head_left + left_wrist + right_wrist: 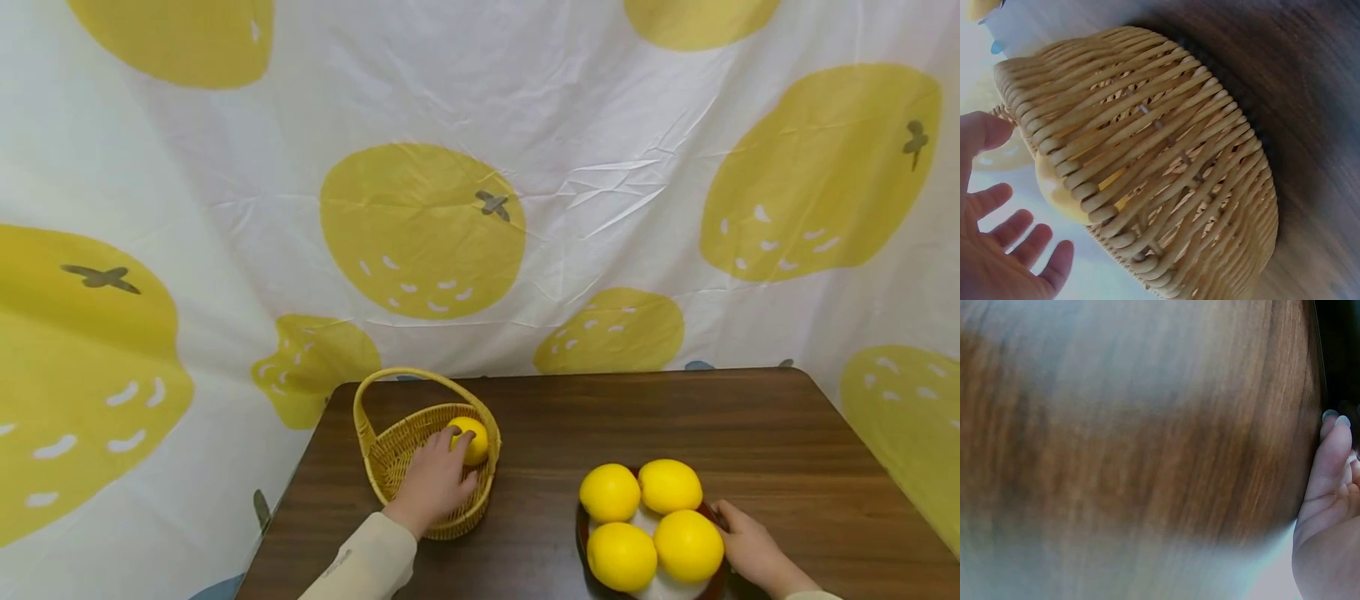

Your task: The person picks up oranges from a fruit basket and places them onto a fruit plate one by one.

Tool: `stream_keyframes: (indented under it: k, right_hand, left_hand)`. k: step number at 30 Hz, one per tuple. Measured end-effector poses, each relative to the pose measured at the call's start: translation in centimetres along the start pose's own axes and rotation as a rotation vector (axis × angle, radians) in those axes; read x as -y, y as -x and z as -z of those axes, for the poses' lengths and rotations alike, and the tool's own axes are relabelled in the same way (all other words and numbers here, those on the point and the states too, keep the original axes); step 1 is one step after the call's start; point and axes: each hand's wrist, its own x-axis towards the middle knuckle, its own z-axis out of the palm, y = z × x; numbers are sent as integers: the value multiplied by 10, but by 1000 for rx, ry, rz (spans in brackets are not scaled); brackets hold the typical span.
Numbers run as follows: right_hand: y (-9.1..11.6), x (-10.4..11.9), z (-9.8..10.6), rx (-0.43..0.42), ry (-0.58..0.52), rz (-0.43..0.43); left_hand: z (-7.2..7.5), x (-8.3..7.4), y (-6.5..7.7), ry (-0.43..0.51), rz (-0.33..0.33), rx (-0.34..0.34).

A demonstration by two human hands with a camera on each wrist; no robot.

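Note:
A wicker basket [457, 527] with a tall arched handle stands on the left of the table. One yellow lemon [474, 440] lies inside it against the far right wall. My left hand [435, 483] reaches over the basket, its fingertips close around the lemon in the head view. The left wrist view shows the fingers [1022, 228] spread and apart from the lemon, which partly shows behind the woven wall [1154, 137]. At the right, several lemons [621, 557] sit on a dark red-brown plate [582, 537] with a pale inside. My right hand [753, 546] grips its right rim; some fingers are hidden.
The dark wood table [540, 433] reaches back to a white cloth [585, 208] printed with large yellow lemons. Bare tabletop separates the basket from the plate. The basket handle [420, 375] arches up behind the left hand.

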Motion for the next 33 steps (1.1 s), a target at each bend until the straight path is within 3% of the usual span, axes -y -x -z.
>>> stream_keyframes:
  k: [12,20,25,33]
  right_hand:
    - [3,4,-4,-21,-61,-13]
    - [4,3,-2,-24,-43,1]
    - [3,4,-1,-26,-13,8]
    - [6,6,-2,-24,-62,-10]
  left_hand:
    - [2,2,-8,-16,37,70]
    - [5,4,-16,14,52,109]
    - [1,9,-22,7,50,111]
    - [-5,14,-31,5,53,116]
